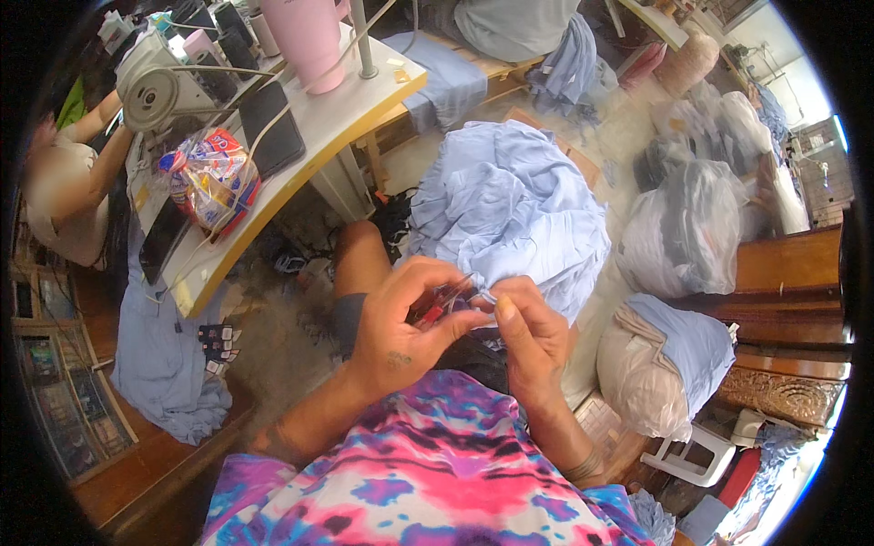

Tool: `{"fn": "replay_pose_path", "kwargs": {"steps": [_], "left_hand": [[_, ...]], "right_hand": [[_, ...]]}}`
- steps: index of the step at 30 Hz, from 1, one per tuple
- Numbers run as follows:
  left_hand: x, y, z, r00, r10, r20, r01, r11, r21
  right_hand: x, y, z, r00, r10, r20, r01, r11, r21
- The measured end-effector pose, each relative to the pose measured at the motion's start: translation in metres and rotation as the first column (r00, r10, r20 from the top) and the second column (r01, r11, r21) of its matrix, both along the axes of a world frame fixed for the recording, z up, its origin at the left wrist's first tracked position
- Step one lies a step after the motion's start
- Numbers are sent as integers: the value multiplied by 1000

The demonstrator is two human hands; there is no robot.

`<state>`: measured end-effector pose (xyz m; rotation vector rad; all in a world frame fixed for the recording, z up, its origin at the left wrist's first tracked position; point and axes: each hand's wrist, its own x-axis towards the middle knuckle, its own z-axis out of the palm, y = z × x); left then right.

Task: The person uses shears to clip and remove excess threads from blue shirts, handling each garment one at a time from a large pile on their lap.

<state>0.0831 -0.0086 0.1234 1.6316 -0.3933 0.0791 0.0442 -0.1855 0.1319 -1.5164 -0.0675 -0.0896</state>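
My left hand (pixel 391 328) is closed around a small pair of thread snips (pixel 430 316) with red on the handle; its thin blades point toward my right hand. Between thumb and fingers, my right hand (pixel 533 341) pinches an edge of light blue cloth (pixel 486 285). The two hands are close together above my lap, and the snips' tips are near the pinched edge. Whether the blades touch the cloth I cannot tell. Just beyond my hands rises a large heap of light blue fabric (pixel 514 196), to which the held edge seems to belong.
A white table (pixel 319 127) at left bears a sewing machine (pixel 150 96), a pink tumbler (pixel 305 45), a phone (pixel 271 127) and a bagged bread loaf (pixel 217 182). Another person's arm (pixel 91 173) is beyond it. Stuffed plastic bags (pixel 683 232) and a white stool (pixel 696 455) stand at right.
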Motion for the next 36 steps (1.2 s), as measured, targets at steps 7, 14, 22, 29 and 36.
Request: {"fn": "replay_pose_path", "kwargs": {"steps": [7,14,22,29,36], "left_hand": [[11,5,-5,932,-269,-244,225,955,-194],[11,13,10,485,-644,-591,85,708,-701],[8,18,15,328,-743,-584,31,626,-779],[20,23,2,527,-559,-640,124,795,-593],[45,19,-32,734,-381,-562,229,918,-322]], "right_hand": [[4,-8,13,999,-34,-22,32,997,-71],[6,6,-1,983,-146,113,153,987,-54],[5,8,-10,971,-169,170,200,962,-185],[31,6,-27,973,-27,230,97,950,-298],[44,-8,-34,999,36,-23,-40,979,-199]]}}
